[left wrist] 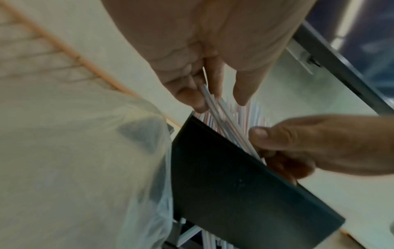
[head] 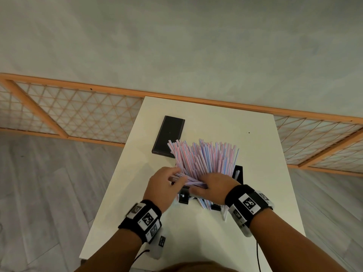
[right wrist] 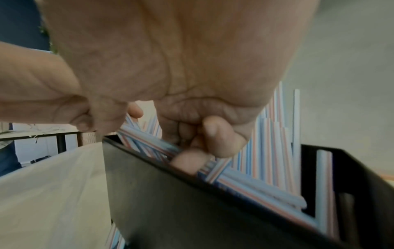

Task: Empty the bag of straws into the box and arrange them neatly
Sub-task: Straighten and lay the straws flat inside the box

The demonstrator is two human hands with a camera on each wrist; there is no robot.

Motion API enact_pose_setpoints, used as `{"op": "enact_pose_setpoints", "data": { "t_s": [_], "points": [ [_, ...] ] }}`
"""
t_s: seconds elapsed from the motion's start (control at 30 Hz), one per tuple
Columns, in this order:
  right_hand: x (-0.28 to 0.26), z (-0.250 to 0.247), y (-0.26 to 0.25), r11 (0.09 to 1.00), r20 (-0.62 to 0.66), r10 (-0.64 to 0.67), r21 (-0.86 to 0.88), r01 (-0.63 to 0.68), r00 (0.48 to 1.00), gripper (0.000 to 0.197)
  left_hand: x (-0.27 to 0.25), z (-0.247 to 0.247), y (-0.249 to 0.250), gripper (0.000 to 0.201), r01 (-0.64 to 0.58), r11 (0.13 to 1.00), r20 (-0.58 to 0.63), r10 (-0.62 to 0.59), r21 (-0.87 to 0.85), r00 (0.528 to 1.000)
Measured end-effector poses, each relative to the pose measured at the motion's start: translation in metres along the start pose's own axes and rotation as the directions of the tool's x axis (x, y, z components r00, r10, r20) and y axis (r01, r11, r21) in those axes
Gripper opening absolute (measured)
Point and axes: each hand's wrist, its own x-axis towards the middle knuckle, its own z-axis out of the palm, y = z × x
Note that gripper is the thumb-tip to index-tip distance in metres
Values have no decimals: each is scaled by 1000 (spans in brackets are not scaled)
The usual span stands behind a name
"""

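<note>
A thick fan of pink- and blue-striped straws point(head: 204, 158) stands leaning in a black box point(head: 238, 172) at the middle of the white table point(head: 255, 146). My left hand point(head: 167, 183) pinches a few straws point(left wrist: 215, 109) that lie slantwise across the box's near-left rim. My right hand point(head: 213, 183) is just right of it, fingers curled round a bunch of straws point(right wrist: 273, 151) inside the box point(right wrist: 192, 202). Both hands nearly touch. A translucent plastic bag point(left wrist: 95, 168) lies beside the box wall point(left wrist: 234, 185), under my left wrist.
A flat black lid point(head: 169, 136) lies on the table behind and left of the box. A wooden lattice screen point(head: 78, 112) runs behind the table's far edge. Grey floor lies on both sides of the table.
</note>
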Motion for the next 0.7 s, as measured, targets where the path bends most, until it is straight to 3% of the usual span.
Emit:
{"op": "enact_pose_setpoints", "data": {
  "t_s": [0.1,0.17,0.23,0.4,0.7],
  "points": [
    [2,-4,1,1000,22,-12,6,11,1000,56,-8,2,-1,63,-85,987,22,83,140,996],
    [4,-2,0,1000,88,4,-3,-4,996,58,-13,4,-2,69,-108,972,33,103,208,994],
    [8,2,-1,1000,158,31,-10,-30,987,57,-17,7,-2,64,-109,965,51,100,239,994],
    [27,5,-1,995,269,98,-46,-88,958,55,-17,7,-6,22,-143,940,75,126,309,989],
    [45,5,-8,976,393,199,-166,-143,898,55,-7,8,-9,14,-202,884,98,177,421,979]
  ]
}}
